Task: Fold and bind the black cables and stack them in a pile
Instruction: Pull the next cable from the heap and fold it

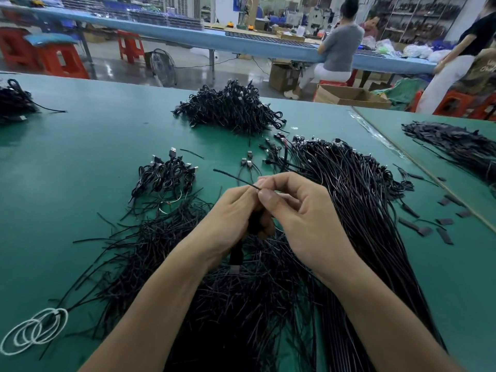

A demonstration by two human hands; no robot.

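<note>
Left hand (230, 210): fingers curled tight round a folded cable (255, 222). It is matte black, gathered into a short thick hank, held above the bench (80, 157). A dark plug end hangs below my palm.

Right hand (303, 210): thumb and forefinger pinch a tie wire (233, 177) at the top of the folded cable. The other fingers are loosely bent. The wire is thin, stiff and black, and its free end points up and left of the cable.

Under the folded cable: a heap of tie wires (161, 237), short, straight, bristly.

Right of it: loose cables (357, 210), long, glossy, lying parallel, with the plugs at the far end. Further right are flat black strips (424, 229), scattered.

Beyond it to the left: a small group of bound cables (166, 174), looped, with silver USB plugs upright. Further beyond: a big pile of bound cables (230, 108), tangled and mounded.

Near left of it, at the bench edge: a white cord (35, 331) in round coils.

The bench surface is a smooth green mat.
</note>
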